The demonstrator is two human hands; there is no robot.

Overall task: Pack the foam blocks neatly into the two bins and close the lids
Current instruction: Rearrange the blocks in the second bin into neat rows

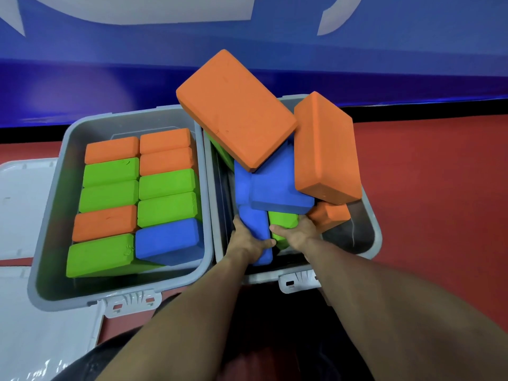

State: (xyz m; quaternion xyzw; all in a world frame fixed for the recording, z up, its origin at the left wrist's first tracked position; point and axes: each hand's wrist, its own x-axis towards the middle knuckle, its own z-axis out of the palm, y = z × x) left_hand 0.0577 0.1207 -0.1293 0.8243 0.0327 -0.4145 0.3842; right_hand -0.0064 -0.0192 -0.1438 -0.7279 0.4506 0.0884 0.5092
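A red floor (439, 188) spreads under everything, glossy and bare to the right. Behind it a black baseboard strip (426, 110) runs along the foot of a blue wall banner (110, 64) that carries large pale grey shapes (154, 9)

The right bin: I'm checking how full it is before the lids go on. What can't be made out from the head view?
- Right bin floor and block count: covered by the piled orange block and blue block.
- Left hand and right hand fingers: tucked behind blocks.
- White lid: cut off by the left edge.
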